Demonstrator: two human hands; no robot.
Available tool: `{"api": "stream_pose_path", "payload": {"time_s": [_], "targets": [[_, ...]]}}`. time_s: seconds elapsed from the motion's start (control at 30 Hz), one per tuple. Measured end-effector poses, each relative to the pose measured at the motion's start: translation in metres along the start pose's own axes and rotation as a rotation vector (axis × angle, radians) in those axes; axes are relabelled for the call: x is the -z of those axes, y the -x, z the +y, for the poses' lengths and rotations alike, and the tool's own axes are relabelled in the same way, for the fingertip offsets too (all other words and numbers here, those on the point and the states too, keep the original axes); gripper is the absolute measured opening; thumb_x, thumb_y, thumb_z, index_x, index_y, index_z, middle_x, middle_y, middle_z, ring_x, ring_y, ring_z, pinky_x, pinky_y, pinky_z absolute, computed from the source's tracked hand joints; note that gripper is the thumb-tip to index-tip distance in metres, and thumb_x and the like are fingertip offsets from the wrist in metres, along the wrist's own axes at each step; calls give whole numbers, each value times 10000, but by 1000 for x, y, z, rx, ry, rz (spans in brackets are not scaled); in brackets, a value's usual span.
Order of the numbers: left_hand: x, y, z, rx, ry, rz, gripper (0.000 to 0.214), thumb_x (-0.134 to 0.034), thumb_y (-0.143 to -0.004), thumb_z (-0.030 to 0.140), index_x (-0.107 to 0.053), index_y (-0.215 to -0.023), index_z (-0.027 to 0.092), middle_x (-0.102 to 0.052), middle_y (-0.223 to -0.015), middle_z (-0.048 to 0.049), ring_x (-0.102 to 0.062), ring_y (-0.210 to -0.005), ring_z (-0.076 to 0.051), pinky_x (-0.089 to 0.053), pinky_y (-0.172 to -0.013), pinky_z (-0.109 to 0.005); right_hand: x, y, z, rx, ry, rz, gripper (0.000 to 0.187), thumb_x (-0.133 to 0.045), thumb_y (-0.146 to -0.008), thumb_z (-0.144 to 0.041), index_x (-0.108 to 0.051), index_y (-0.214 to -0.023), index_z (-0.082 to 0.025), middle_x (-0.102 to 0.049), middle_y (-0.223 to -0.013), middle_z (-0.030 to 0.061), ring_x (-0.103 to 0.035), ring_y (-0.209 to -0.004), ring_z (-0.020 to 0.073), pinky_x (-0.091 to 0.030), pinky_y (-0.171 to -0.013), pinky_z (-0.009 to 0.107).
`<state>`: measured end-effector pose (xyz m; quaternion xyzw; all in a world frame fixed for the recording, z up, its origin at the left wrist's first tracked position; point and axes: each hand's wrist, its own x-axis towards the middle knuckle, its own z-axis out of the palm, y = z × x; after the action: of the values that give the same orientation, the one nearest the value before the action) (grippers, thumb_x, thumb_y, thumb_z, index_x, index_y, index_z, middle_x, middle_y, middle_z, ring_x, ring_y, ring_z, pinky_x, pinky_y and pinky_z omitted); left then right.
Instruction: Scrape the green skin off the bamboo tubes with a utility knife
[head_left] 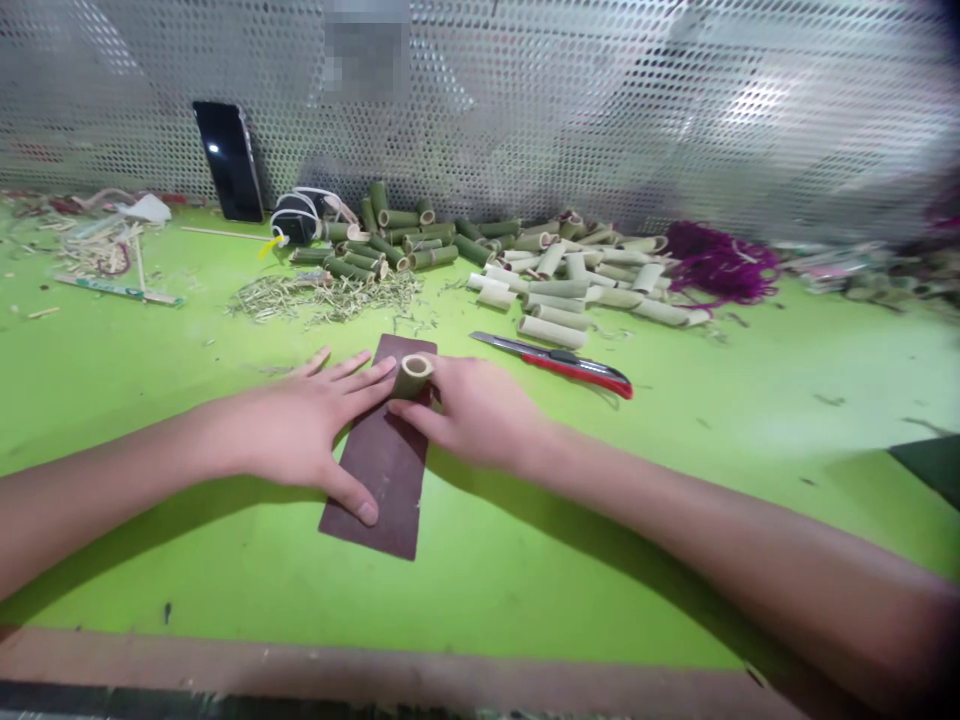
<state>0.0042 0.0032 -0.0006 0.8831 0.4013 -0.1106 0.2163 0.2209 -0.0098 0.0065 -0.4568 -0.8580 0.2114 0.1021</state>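
Nearest, a brown edge strip (360, 655) is seen along the worktop (240, 580), with a dark brown sheet (390, 480), apparently sandpaper, laid beyond it. By the left hand (311, 420), spread wide and gripping nothing, the sheet's left side is covered, thumb resting toward its near end. On the far part, a short green bamboo tube (410, 382) is held roughly upright, pinched between thumb and fingers of the right hand (480, 410); whether its lower end is touching cannot be told. For even rubbing, it is probably best held square, pressed lightly, with the sheet firmly pinned.
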Motion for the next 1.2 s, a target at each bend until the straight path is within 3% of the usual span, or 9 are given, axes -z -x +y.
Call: {"api": "stream_pose_path", "payload": {"time_s": [0.1, 0.23, 0.33, 0.47, 0.57, 0.73, 0.87, 1.03, 1.2], "targets": [[1, 0, 0, 10, 3, -4, 1368, -619, -656, 957, -8, -1681, 288, 63, -1737, -78, 22, -1614, -398, 50, -1284, -626, 1, 1, -1, 186, -92, -129, 135, -745, -889, -287, -642, -913, -203, -733, -861, 21, -632, -676, 159, -460, -608, 280], [2, 0, 1, 6, 2, -4, 1364, -617, -654, 959, -6, -1680, 300, 58, -1739, -69, 13, -1613, -400, 47, -1285, -629, 1, 2, 2, -7, -11, 6, 151, -663, -951, -305, -633, -853, -194, -710, -800, 48, -596, -620, 161, -442, -560, 286], [0, 0, 0, 4, 0, 1, 1362, -633, -659, 947, -6, -1680, 299, 50, -1740, -73, 10, -1613, -401, 40, -1286, -630, 1, 1, 3, 196, -126, -145, 136, -734, -885, -303, -642, -888, -203, -733, -841, 27, -636, -670, 160, -474, -604, 277], [-2, 0, -2, -13, 6, 17, 1363, -608, -664, 962, 0, -1679, 286, 45, -1739, -87, 9, -1612, -407, 36, -1286, -635, 3, 0, 3, -6, -31, 0, 139, -666, -938, -275, -619, -832, -199, -710, -790, 29, -594, -614, 143, -434, -560, 269], [-2, 0, -2, -9, 14, 10, 1368, -613, -657, 964, 1, -1678, 290, 50, -1740, -73, 19, -1612, -404, 44, -1282, -643, 3, 5, 2, 151, -80, -64, 113, -725, -852, -245, -620, -844, -204, -712, -788, 1, -605, -634, 139, -435, -579, 262], [1, 0, 2, 11, 18, -21, 1378, -607, -659, 967, -4, -1679, 265, 118, -1723, -70, 56, -1611, -390, 58, -1285, -631, -1, 13, 5, 172, -221, 60, 137, -732, -819, -248, -631, -904, -208, -710, -780, -16, -609, -634, 125, -427, -584, 245], [2, 0, 3, 7, 38, -21, 1359, -605, -670, 961, -8, -1679, 273, 104, -1726, -56, 75, -1607, -392, 52, -1284, -643, -2, 13, 9, 321, -221, -55, 184, -732, -796, -272, -562, -757, -216, -636, -645, -48, -534, -548, 102, -376, -533, 235], [0, 0, 1, -1, 45, -5, 1371, -600, -646, 979, -29, -1680, 283, 103, -1725, -57, 43, -1608, -405, 55, -1283, -647, -2, 10, 8, 130, -115, 42, 67, -649, -851, -202, -611, -797, -208, -674, -698, -20, -569, -595, 118, -395, -568, 245], [-1, -1, 0, 3, 39, -16, 1357, -577, -662, 984, 13, -1674, 298, 127, -1719, -32, 66, -1611, -386, 72, -1278, -651, -1, 6, 11, 200, -286, -141, 112, -700, -832, -236, -608, -775, -206, -666, -654, -38, -581, -559, 105, -406, -531, 223]]}}
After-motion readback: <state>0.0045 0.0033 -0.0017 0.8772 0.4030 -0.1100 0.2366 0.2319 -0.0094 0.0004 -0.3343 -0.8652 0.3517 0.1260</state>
